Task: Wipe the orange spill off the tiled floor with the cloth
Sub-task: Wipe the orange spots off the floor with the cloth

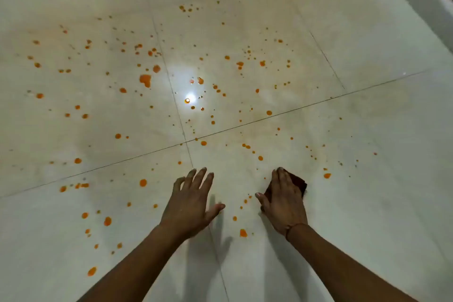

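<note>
Right hand flat, pressing dark cloth onto tiled floor. Left hand empty, fingers spread. Orange spill scattered mostly ahead and left (nearest drops between hands).

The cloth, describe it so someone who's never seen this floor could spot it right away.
On the pale tiled floor speckled with orange drops, find the right hand pressed flat. The cloth lies under it, the only dark maroon thing there.

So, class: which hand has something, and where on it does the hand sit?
The right hand presses flat on top of the dark cloth, covering most of it; only its far edge shows. The left hand is empty.
</note>
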The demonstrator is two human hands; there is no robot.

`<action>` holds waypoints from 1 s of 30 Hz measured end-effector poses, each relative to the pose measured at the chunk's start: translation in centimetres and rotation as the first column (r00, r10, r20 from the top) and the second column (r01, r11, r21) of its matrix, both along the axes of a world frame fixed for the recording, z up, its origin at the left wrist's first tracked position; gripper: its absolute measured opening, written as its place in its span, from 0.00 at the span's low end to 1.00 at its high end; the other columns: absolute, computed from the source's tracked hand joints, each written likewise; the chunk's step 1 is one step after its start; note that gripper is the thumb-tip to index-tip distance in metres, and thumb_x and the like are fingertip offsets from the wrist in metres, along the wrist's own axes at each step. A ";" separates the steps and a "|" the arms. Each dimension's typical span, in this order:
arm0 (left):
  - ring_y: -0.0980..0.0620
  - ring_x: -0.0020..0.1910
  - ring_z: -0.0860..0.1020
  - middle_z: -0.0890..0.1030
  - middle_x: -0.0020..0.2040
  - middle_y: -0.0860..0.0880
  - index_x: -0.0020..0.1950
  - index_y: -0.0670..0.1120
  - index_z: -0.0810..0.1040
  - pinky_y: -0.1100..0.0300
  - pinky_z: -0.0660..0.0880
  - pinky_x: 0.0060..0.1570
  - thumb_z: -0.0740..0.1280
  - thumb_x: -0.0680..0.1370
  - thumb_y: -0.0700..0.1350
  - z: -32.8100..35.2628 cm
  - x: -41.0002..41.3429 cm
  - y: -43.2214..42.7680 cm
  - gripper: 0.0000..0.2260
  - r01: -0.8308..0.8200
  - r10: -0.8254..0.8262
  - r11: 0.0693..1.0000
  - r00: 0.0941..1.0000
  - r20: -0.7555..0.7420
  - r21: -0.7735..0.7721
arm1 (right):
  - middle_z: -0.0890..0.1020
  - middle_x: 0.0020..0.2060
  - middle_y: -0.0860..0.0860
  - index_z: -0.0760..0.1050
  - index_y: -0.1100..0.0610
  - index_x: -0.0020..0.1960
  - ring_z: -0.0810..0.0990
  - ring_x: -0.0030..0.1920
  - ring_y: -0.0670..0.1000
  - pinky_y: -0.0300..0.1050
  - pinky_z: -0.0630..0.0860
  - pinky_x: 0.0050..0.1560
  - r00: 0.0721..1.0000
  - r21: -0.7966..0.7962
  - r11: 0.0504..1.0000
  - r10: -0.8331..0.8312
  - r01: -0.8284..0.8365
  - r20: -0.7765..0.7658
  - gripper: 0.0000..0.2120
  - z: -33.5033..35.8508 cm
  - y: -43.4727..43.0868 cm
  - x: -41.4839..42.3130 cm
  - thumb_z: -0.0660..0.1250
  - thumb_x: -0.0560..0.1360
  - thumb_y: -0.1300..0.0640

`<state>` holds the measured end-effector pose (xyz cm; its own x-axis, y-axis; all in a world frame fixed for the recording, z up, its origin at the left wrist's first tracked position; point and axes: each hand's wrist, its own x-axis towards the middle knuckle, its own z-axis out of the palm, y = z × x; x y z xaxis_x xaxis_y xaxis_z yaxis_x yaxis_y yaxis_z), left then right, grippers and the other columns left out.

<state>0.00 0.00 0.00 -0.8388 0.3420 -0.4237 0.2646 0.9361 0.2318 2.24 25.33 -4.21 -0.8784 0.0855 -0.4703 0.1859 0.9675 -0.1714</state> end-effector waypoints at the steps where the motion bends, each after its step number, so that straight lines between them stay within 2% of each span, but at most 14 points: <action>1: 0.42 0.76 0.59 0.59 0.78 0.44 0.77 0.46 0.60 0.44 0.59 0.71 0.47 0.76 0.69 -1.7 -0.5 0.4 0.38 0.037 -0.037 0.999 0.999 0.001 -0.010 | 0.48 0.79 0.54 0.44 0.58 0.79 0.47 0.79 0.54 0.52 0.51 0.75 1.000 -0.003 1.000 -0.019 0.019 -0.023 0.39 -1.5 0.5 0.2 0.46 0.78 0.34; 3: 0.41 0.73 0.65 0.66 0.75 0.43 0.75 0.45 0.66 0.44 0.65 0.68 0.50 0.76 0.68 -5.0 -1.4 1.4 0.36 0.113 -0.114 0.993 0.992 -0.053 -0.021 | 0.50 0.79 0.53 0.46 0.59 0.80 0.51 0.78 0.54 0.51 0.51 0.75 0.994 -0.001 0.999 -0.044 0.044 -0.096 0.40 -4.9 1.6 0.6 0.43 0.76 0.34; 5: 0.42 0.69 0.71 0.71 0.72 0.43 0.72 0.44 0.70 0.45 0.70 0.64 0.52 0.76 0.67 -8.0 -2.5 2.6 0.34 0.215 -0.220 0.975 0.967 -0.130 -0.047 | 0.53 0.78 0.53 0.50 0.59 0.79 0.54 0.78 0.54 0.50 0.51 0.76 0.983 0.029 0.999 -0.021 0.026 -0.182 0.37 -7.3 2.1 1.2 0.46 0.77 0.37; 6: 0.42 0.69 0.72 0.72 0.71 0.43 0.71 0.44 0.71 0.45 0.70 0.64 0.53 0.77 0.66 -8.9 -2.8 3.2 0.33 0.251 -0.255 0.967 0.959 -0.122 -0.048 | 0.54 0.78 0.53 0.51 0.59 0.79 0.54 0.78 0.53 0.49 0.50 0.76 0.977 0.026 0.999 -0.025 0.032 -0.212 0.36 -7.8 2.1 1.3 0.48 0.78 0.39; 10: 0.43 0.68 0.73 0.72 0.71 0.43 0.71 0.44 0.70 0.46 0.69 0.64 0.54 0.78 0.61 -10.7 -4.9 3.3 0.29 0.380 -0.380 0.924 0.902 -0.205 -0.045 | 0.55 0.78 0.54 0.51 0.59 0.79 0.54 0.78 0.52 0.49 0.49 0.76 0.951 0.030 1.000 0.006 0.003 -0.309 0.35 -8.6 2.8 0.3 0.52 0.79 0.41; 14: 0.44 0.68 0.72 0.70 0.73 0.44 0.73 0.45 0.68 0.47 0.69 0.65 0.55 0.79 0.57 -11.3 -6.3 1.6 0.26 0.477 -0.480 0.876 0.847 -0.230 -0.072 | 0.56 0.78 0.55 0.51 0.60 0.79 0.54 0.78 0.53 0.50 0.50 0.76 0.916 0.014 0.992 -0.108 0.123 -0.385 0.35 -8.9 -1.2 -4.1 0.52 0.79 0.42; 18: 0.43 0.68 0.71 0.70 0.72 0.43 0.72 0.46 0.66 0.47 0.69 0.65 0.54 0.79 0.57 -11.1 -8.3 -0.3 0.24 0.543 -0.557 0.830 0.797 -0.232 -0.127 | 0.52 0.79 0.50 0.50 0.56 0.80 0.52 0.78 0.50 0.48 0.50 0.75 0.936 -0.107 0.975 0.151 -0.193 -0.317 0.36 -8.3 -3.6 2.9 0.57 0.78 0.42; 20: 0.43 0.67 0.72 0.71 0.71 0.43 0.71 0.46 0.67 0.45 0.70 0.64 0.55 0.78 0.57 -10.8 -8.8 -0.7 0.25 0.561 -0.580 0.815 0.788 -0.209 -0.146 | 0.51 0.79 0.49 0.53 0.56 0.79 0.55 0.78 0.51 0.48 0.52 0.75 0.916 -0.099 0.965 0.195 -0.243 -0.349 0.36 -8.3 -0.4 4.8 0.59 0.77 0.42; 21: 0.42 0.67 0.72 0.72 0.70 0.43 0.71 0.46 0.67 0.45 0.70 0.64 0.55 0.78 0.58 -10.6 -8.8 -0.7 0.25 0.554 -0.575 0.818 0.790 -0.212 -0.151 | 0.51 0.79 0.50 0.53 0.56 0.79 0.56 0.78 0.52 0.48 0.51 0.75 0.917 -0.080 0.977 0.158 -0.200 -0.367 0.36 -8.6 1.0 3.7 0.58 0.77 0.42; 24: 0.42 0.68 0.71 0.71 0.71 0.43 0.70 0.46 0.67 0.45 0.66 0.66 0.55 0.77 0.58 -10.6 -8.2 -1.5 0.25 0.494 -0.513 0.858 0.834 -0.203 -0.140 | 0.55 0.78 0.55 0.52 0.60 0.79 0.54 0.78 0.53 0.49 0.49 0.75 0.919 0.002 0.996 -0.081 0.088 -0.387 0.34 -8.6 0.0 -5.4 0.53 0.78 0.43; 25: 0.42 0.69 0.70 0.71 0.71 0.44 0.71 0.46 0.68 0.46 0.63 0.67 0.54 0.78 0.58 -10.7 -8.2 -2.0 0.25 0.484 -0.504 0.864 0.837 -0.212 -0.141 | 0.58 0.78 0.57 0.54 0.61 0.78 0.56 0.77 0.54 0.50 0.51 0.75 0.911 0.007 0.996 -0.083 0.094 -0.403 0.34 -8.6 -2.2 -7.4 0.53 0.78 0.44; 26: 0.42 0.69 0.70 0.71 0.71 0.44 0.71 0.46 0.68 0.47 0.60 0.67 0.54 0.78 0.57 -10.8 -8.1 -2.5 0.25 0.485 -0.507 0.861 0.836 -0.210 -0.152 | 0.59 0.77 0.57 0.55 0.62 0.78 0.57 0.77 0.55 0.51 0.52 0.75 0.912 -0.007 0.999 -0.040 0.040 -0.407 0.34 -8.7 -4.5 -7.5 0.53 0.78 0.44; 28: 0.42 0.69 0.70 0.71 0.71 0.44 0.71 0.46 0.69 0.48 0.57 0.67 0.55 0.79 0.57 -10.9 -8.1 -3.4 0.25 0.500 -0.527 0.849 0.822 -0.214 -0.171 | 0.56 0.78 0.54 0.52 0.59 0.79 0.53 0.78 0.52 0.51 0.52 0.75 0.922 -0.041 0.981 0.164 -0.190 -0.351 0.35 -9.1 -7.3 -3.0 0.54 0.78 0.43; 30: 0.42 0.69 0.69 0.71 0.71 0.44 0.72 0.45 0.69 0.48 0.57 0.67 0.55 0.79 0.56 -10.9 -8.1 -3.7 0.24 0.515 -0.543 0.839 0.811 -0.218 -0.173 | 0.55 0.79 0.52 0.52 0.57 0.79 0.52 0.78 0.50 0.52 0.56 0.74 0.898 -0.062 0.940 0.300 -0.336 -0.321 0.36 -8.7 -4.7 2.6 0.56 0.78 0.42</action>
